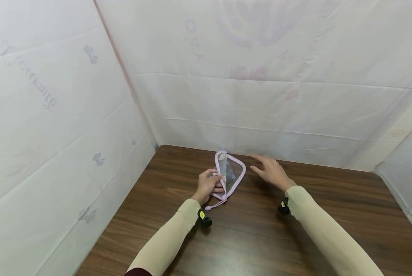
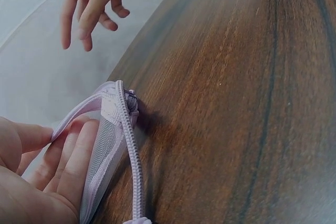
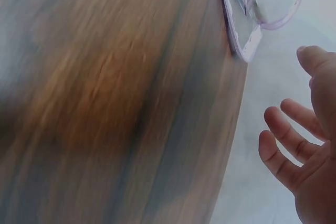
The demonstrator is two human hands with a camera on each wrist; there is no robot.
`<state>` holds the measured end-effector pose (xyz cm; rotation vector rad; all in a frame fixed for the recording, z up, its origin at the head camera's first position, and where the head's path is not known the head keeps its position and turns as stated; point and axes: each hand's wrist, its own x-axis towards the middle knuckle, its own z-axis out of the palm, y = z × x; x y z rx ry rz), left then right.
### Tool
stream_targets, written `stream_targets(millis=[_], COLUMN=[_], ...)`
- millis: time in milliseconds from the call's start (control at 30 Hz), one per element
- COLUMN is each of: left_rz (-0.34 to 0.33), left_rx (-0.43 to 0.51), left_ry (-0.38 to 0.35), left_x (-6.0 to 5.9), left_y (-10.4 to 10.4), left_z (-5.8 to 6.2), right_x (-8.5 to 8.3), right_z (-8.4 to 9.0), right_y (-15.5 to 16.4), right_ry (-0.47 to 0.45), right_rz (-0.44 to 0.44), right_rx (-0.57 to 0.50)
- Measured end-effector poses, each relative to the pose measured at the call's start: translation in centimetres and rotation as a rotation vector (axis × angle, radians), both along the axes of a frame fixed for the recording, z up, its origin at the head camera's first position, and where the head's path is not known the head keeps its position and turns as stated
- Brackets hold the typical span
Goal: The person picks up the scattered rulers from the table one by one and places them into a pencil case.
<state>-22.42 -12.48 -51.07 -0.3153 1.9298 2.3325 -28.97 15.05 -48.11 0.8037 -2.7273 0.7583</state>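
The left hand [image 1: 208,185] pinches the lilac-edged clear zip pouch [image 1: 231,173] upright on the dark wooden counter [image 1: 261,237], while the right hand [image 1: 270,171], fingers spread and empty, hovers just beside it, likely needing to reach in and grip next.

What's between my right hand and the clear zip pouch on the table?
Nothing: in the head view only bare table shows between the open right hand and the pouch, which the left hand holds.

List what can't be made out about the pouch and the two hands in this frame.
- Pouch contents: too small in the head view, blurred in the right wrist view.
- Left hand grip: the small thing at its fingertips is too small to identify; the left wrist view's edge cuts off the palm.
- Right hand: open, apart from the pouch; mostly cropped in the right wrist view.
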Motion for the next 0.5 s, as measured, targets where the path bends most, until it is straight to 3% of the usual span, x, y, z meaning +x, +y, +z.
stream_targets(millis=[500], left_rz=[-0.010], left_rx=[-0.023], left_ry=[-0.016], left_x=[0.6], left_y=[-0.2], left_z=[-0.1], right_x=[3.7], right_z=[0.3], right_y=[5.9], right_ry=[0.029], right_rz=[-0.045], right_rx=[0.114])
